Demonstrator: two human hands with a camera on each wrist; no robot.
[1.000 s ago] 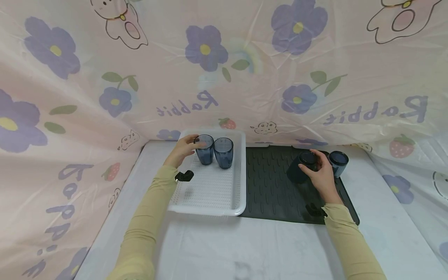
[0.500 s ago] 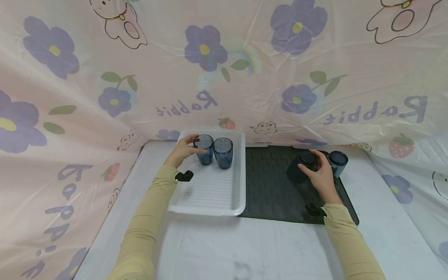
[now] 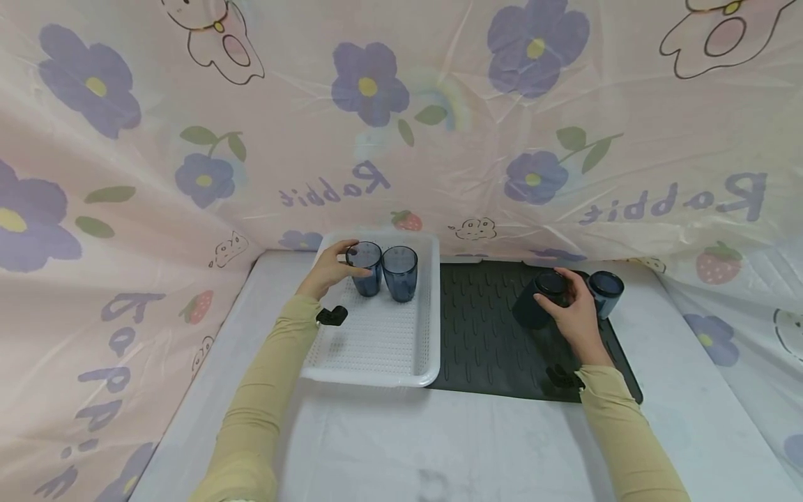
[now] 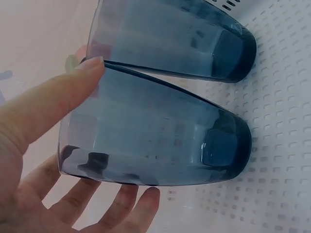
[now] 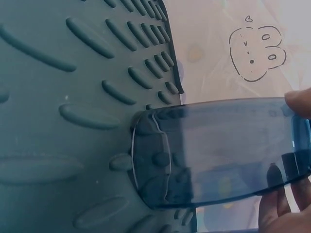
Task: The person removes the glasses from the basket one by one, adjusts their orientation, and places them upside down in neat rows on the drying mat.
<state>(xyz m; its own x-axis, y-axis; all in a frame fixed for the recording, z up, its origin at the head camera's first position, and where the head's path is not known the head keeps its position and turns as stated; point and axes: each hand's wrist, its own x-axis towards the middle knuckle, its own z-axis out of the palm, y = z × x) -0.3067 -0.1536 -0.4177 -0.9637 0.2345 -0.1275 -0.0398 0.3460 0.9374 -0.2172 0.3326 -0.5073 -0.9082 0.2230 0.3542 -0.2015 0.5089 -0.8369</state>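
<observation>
Two blue-tinted drinking glasses stand side by side, mouths up, in the white perforated basket. My left hand holds the left glass near its rim, thumb on one side and fingers on the other. The second glass stands just right of it. Over the dark ridged mat, my right hand grips another blue glass near its upper end. Its lower end meets the mat in the right wrist view. One more glass stands right of that hand, partly hidden by it.
Basket and mat lie side by side on a white-covered table. A patterned curtain with flowers and rabbits rises behind and at both sides. The basket's raised rim borders the mat's left side.
My left thumb has shifted down slightly, from across the glass's mouth to its near side. The right hand and all the glasses stay where they were.
</observation>
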